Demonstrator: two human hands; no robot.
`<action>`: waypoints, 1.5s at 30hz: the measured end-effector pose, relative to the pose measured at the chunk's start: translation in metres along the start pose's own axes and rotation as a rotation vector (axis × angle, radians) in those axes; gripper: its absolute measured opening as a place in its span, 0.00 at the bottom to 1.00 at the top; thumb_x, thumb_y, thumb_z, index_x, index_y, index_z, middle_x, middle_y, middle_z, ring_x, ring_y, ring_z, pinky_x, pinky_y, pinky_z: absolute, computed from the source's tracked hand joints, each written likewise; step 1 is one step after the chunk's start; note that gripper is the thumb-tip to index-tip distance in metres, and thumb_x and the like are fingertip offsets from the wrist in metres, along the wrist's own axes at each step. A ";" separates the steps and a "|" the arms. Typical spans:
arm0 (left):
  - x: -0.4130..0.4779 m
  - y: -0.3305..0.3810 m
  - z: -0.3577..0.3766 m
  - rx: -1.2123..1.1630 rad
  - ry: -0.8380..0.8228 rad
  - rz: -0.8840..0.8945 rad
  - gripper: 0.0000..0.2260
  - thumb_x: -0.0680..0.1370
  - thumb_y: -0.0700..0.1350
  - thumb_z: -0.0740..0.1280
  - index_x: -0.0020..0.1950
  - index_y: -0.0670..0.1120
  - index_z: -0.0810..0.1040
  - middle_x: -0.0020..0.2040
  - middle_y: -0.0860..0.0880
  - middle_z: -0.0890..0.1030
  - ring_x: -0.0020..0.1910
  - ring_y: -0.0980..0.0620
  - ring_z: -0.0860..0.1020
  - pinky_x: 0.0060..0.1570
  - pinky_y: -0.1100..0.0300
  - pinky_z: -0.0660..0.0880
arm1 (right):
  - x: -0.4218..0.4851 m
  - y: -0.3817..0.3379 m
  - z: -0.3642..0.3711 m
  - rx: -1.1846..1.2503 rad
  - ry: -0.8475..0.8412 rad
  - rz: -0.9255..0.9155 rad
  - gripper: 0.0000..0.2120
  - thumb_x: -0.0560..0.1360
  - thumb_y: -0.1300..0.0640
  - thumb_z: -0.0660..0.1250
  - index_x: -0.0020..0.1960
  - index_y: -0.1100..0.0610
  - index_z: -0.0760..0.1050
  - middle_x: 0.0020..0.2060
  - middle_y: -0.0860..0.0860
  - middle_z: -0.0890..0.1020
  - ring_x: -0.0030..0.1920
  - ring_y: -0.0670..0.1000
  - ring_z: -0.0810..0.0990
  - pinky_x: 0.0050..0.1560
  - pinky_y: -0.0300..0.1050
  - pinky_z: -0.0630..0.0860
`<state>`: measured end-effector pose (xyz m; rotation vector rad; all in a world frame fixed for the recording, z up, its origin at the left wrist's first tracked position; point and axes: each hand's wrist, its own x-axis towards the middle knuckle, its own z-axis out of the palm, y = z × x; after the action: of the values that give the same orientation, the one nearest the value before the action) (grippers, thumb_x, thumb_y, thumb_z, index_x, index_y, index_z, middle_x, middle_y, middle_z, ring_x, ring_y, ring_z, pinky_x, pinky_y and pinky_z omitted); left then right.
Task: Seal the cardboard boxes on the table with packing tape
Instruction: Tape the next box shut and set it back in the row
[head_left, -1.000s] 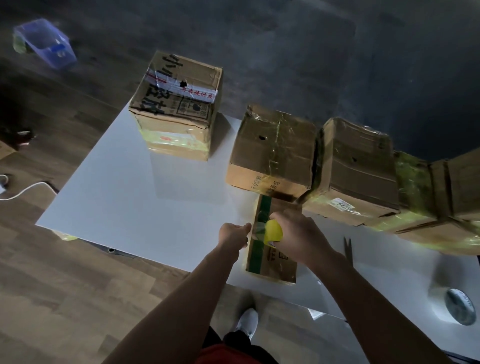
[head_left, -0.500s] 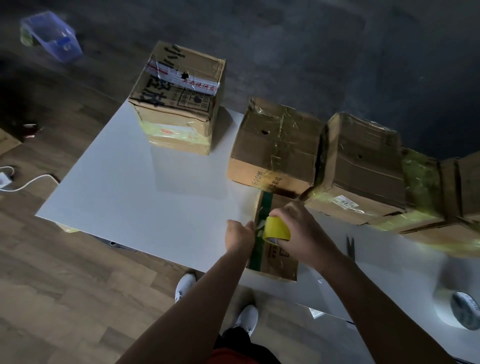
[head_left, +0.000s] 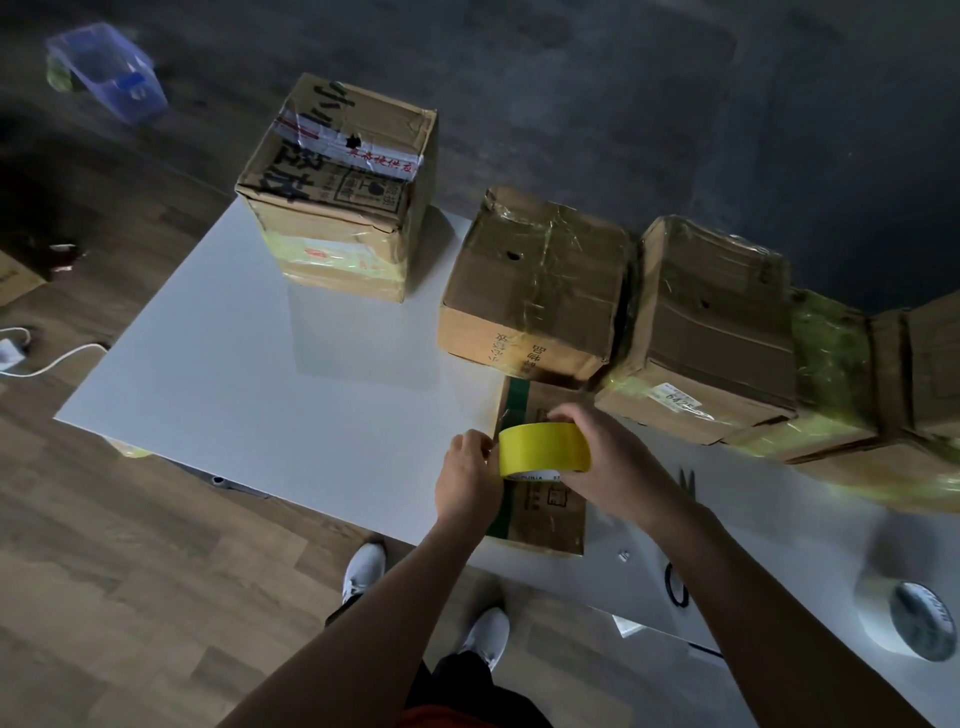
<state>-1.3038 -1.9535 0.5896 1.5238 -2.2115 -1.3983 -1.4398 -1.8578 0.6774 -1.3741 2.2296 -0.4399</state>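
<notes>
While the right hand (head_left: 618, 462) held the roll (head_left: 544, 448) just above the flat box (head_left: 545, 519), its fingers were curled round the glossy yellow hoop. The left hand (head_left: 467, 480) had its fingers bunched together, tips at the roll's left rim; couldn't tell whether they pinched a loose end. Flat box: low brown cardboard, dark green stripe, black print, lying at the near edge of the table (head_left: 260, 405), a smooth matte white top; the hands covered its middle. Its far end met the mid box (head_left: 535, 280), creased cardboard under wrinkled clear tape with a small hole on top. Just beside that sat the right box (head_left: 717, 322): same wrinkled film, yellowish tape low down, white label. More boxes (head_left: 924, 364) ran right, cut off by the frame. Tall box (head_left: 337, 197) stood apart at far left, with black marker characters and a white-and-red strip. Scissors (head_left: 687, 480) lay by the right wrist, partly hidden by the forearm. Grey roll (head_left: 909, 618) at near right, blurred. Off the table: plank floor (head_left: 130, 571), clear blue bin (head_left: 104, 67), white cable (head_left: 47, 364), white shoes (head_left: 366, 569). Light was dim; print unreadable.
</notes>
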 end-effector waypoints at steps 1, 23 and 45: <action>-0.001 0.000 0.002 0.004 0.009 -0.005 0.07 0.82 0.50 0.59 0.53 0.47 0.71 0.50 0.50 0.74 0.47 0.50 0.74 0.44 0.55 0.71 | -0.003 0.005 -0.001 0.012 0.001 0.027 0.24 0.68 0.54 0.75 0.61 0.48 0.69 0.53 0.46 0.75 0.49 0.46 0.74 0.40 0.36 0.67; -0.002 0.011 0.014 0.074 0.042 -0.034 0.19 0.76 0.64 0.62 0.51 0.50 0.65 0.50 0.51 0.72 0.49 0.51 0.72 0.45 0.54 0.73 | -0.022 0.031 -0.032 -0.052 0.046 0.035 0.24 0.66 0.54 0.76 0.57 0.48 0.69 0.47 0.48 0.77 0.44 0.51 0.76 0.40 0.43 0.67; -0.020 0.019 0.022 0.684 0.115 0.854 0.21 0.72 0.52 0.73 0.61 0.41 0.80 0.61 0.42 0.80 0.59 0.41 0.79 0.53 0.48 0.78 | -0.021 0.083 -0.002 -0.423 0.050 -0.029 0.25 0.66 0.43 0.75 0.58 0.51 0.73 0.46 0.50 0.80 0.49 0.54 0.80 0.44 0.46 0.59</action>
<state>-1.3186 -1.9233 0.5986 0.5172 -2.8544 -0.3095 -1.4940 -1.8021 0.6419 -1.6161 2.4409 -0.0056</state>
